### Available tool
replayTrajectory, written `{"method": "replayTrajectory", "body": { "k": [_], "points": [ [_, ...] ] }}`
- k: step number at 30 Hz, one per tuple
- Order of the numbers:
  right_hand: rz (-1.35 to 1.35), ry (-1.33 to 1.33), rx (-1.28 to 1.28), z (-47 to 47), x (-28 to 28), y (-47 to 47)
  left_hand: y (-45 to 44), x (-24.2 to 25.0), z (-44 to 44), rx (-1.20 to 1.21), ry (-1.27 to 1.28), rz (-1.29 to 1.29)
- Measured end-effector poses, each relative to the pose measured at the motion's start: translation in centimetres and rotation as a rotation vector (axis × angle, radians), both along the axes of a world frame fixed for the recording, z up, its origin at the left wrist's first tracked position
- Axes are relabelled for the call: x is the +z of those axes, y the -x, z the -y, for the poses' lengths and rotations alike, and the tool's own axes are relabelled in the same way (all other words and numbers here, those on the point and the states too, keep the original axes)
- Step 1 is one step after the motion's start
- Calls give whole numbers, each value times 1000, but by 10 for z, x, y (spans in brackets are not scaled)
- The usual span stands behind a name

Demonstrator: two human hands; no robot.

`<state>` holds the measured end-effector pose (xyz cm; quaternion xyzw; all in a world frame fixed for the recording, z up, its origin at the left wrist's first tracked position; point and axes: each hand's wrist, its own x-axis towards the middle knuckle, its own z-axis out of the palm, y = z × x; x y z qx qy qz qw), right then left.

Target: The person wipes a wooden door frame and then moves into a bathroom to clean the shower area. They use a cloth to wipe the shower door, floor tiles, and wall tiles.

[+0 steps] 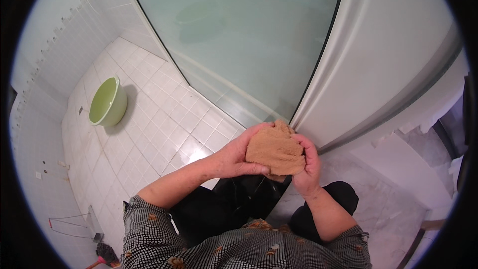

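Between my two hands, in front of my body, is a folded brown cloth with a towel-like texture. My left hand grips its left side, the thumb lying along the lower edge. On the right side, my right hand has its fingers curled over the cloth's edge. Just beyond the hands stands a greenish glass panel with a dark edge strip, meeting a white door frame on the right. Whether the cloth touches the glass, I cannot tell.
A light green plastic basin rests on the white tiled floor at left. A black stone threshold lies below my hands. A wire rack is at the lower left, near a dark-bristled brush. Marble-patterned floor extends at right.
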<state>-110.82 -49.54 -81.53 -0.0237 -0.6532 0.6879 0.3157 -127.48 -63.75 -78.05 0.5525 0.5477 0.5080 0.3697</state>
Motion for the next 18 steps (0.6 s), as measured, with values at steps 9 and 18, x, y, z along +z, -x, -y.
{"method": "replayTrajectory", "body": {
  "k": [9, 18],
  "points": [
    [-112, -632, 48, -9, 13, 5, 45, 55, -13, 882, -466, 536],
    [55, -725, 8, -15, 13, 8, 69, 124, -98, 771, -1353, -584]
  ]
}}
